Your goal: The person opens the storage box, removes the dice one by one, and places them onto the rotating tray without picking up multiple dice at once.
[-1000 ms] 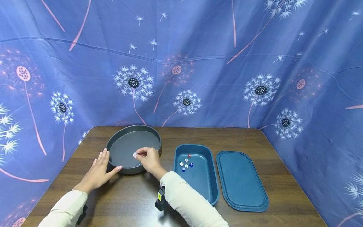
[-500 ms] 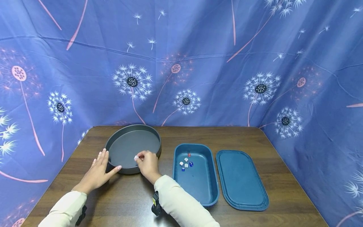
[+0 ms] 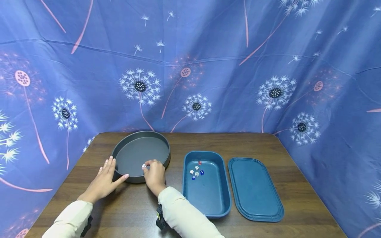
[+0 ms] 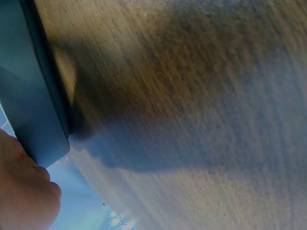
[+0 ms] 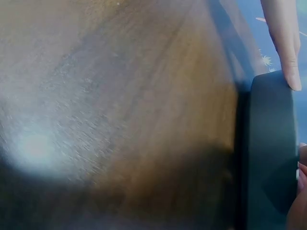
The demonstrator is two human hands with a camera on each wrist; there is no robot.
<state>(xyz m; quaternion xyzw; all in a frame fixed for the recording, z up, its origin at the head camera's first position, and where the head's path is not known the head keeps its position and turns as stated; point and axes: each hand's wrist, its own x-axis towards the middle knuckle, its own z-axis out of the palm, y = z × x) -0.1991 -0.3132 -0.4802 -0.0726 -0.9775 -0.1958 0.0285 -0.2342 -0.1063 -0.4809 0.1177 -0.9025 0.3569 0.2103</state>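
A round dark grey pan [image 3: 140, 152] stands at the back left of the table in the head view. My left hand [image 3: 99, 181] rests on its near left rim, fingers straight and thumb spread along the front. Over the pan's near right part, my right hand [image 3: 155, 175] pinches a white die [image 3: 144, 166] between thumb and fingers. Whether that die touches the pan floor I cannot tell. The right wrist view shows the pan's side wall [image 5: 271, 143] with a left fingertip [image 5: 293, 81] on its rim. My right fingertips are partly cut off there.
Right of the pan is a blue box [image 3: 206, 201] holding a red die [image 3: 200, 162], a blue die [image 3: 202, 172] and several other white and blue dice. A flat blue lid [image 3: 256, 190] lies beside the box. A patterned cloth [image 3: 226, 79] hangs behind the wooden table [image 3: 131, 211].
My right hand has shifted slightly toward the near side of the pan and lowered with the white die. A small pale thing seen under it a second ago is now hidden. My left hand stays put.
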